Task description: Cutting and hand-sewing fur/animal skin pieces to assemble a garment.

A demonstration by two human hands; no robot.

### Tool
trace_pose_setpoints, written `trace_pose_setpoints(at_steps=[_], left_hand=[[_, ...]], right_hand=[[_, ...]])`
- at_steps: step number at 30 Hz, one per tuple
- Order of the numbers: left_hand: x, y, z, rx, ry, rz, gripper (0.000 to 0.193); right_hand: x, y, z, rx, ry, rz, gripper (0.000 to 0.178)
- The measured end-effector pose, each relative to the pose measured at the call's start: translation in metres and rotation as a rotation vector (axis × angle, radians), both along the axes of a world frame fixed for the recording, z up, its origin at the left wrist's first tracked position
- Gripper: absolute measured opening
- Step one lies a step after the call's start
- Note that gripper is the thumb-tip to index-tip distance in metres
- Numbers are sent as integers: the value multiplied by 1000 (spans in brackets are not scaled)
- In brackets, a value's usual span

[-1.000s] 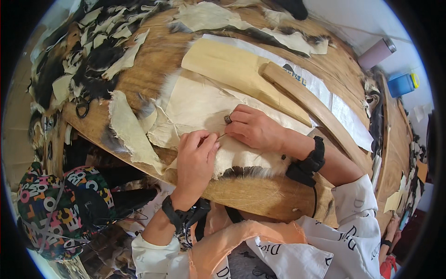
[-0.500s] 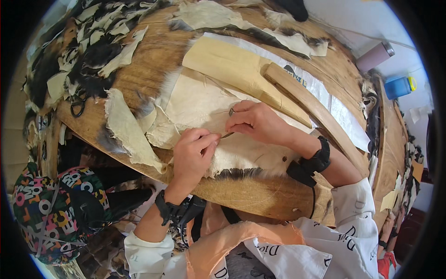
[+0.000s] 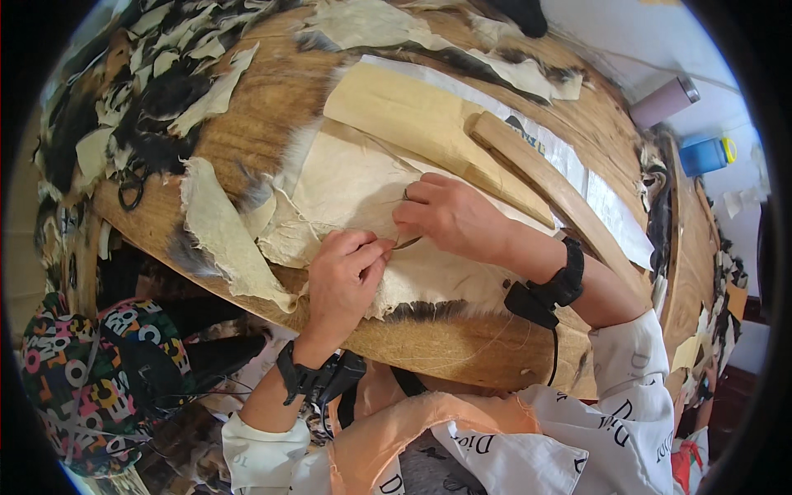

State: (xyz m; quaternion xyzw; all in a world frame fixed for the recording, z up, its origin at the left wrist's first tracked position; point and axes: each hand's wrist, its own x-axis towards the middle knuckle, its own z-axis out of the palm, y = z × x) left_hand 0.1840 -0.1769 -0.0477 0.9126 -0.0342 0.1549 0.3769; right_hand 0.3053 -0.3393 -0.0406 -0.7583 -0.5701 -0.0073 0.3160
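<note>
A pale, fur-backed hide (image 3: 342,186) lies skin side up on the wooden table in front of me, with dark fur showing along its near edge. My left hand (image 3: 348,276) is closed, its thumb and forefinger pinching a raised fold of the hide. Just right of it, my right hand (image 3: 452,216) is closed too, its fingertips bunched together over the hide. A short dark edge or slit shows in the fold between both hands. Whatever the right fingertips hold is too small to make out. Both wrists carry black straps with devices.
Beyond the hide lie a folded yellow sheet (image 3: 396,97), a curved wooden strip (image 3: 549,186) and a white plastic sheet (image 3: 615,210). A loose hide scrap (image 3: 219,227) is at left. Hide scraps (image 3: 153,99) pile up far left. A patterned bag (image 3: 91,384) sits lower left.
My right hand has turned slightly, its fingertips shifting a little left and down over the hide. The left hand keeps its pinch in nearly the same place.
</note>
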Motion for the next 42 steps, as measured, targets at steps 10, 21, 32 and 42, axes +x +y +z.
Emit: trace_pose_setpoints(at_steps=[10,21,32,42], left_hand=[[0,1,3,-6,27,-9,18],[0,4,0,-64,94,29,17],[1,3,-2,-43,21,18,15],[-3,3,1,1,72,9,20]], right_hand=[[-10,13,4,-286,-208,21,46],[-18,8,1,-166,-344,192,31],[-19,2,15,55,-244,336,20],[40,-220,111,1056,1224,-16,39]])
